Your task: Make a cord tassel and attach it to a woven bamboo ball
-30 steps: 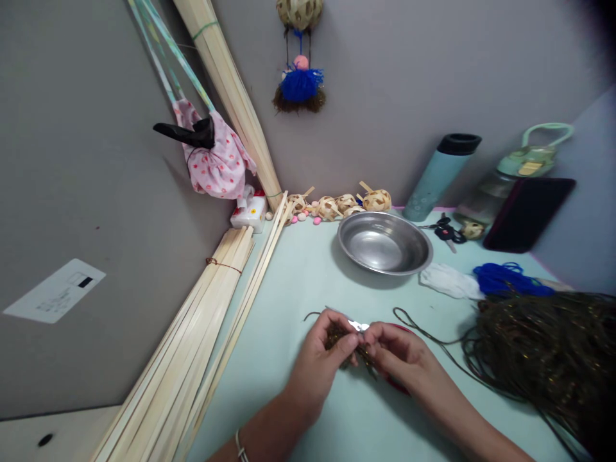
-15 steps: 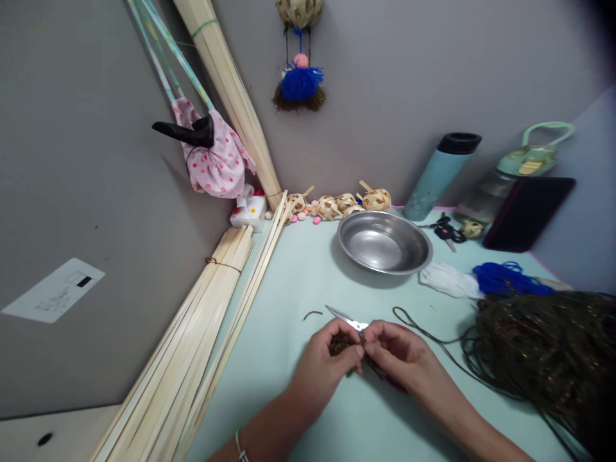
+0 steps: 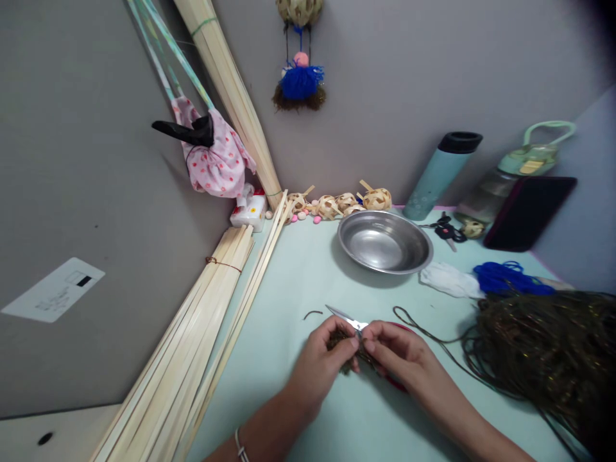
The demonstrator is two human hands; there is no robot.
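Between my hands, just above the tabletop, is a small bundle of dark brown yarn (image 3: 345,366). My left hand (image 3: 323,359) pinches one side of it between thumb and fingers. My right hand (image 3: 402,356) grips the other side, its fingertips close to the left ones. Scissors (image 3: 347,319) with red handles lie on the table behind the hands, blades pointing to the far left; the right hand hides most of the handles. A short snipped bit of yarn (image 3: 312,313) lies left of the blade tip.
A big tangle of dark yarn (image 3: 543,353) fills the right side, with blue yarn (image 3: 510,279) and white yarn (image 3: 450,280) behind. A steel bowl (image 3: 385,244) stands further back. Bamboo strips (image 3: 192,340) lean at left. Woven balls (image 3: 330,206), bottles (image 3: 440,176) and a phone (image 3: 529,215) line the wall.
My left hand has shifted slightly, and its thumb has drawn a little away from the right fingertips. The yarn bundle looks more spread out below the fingers.
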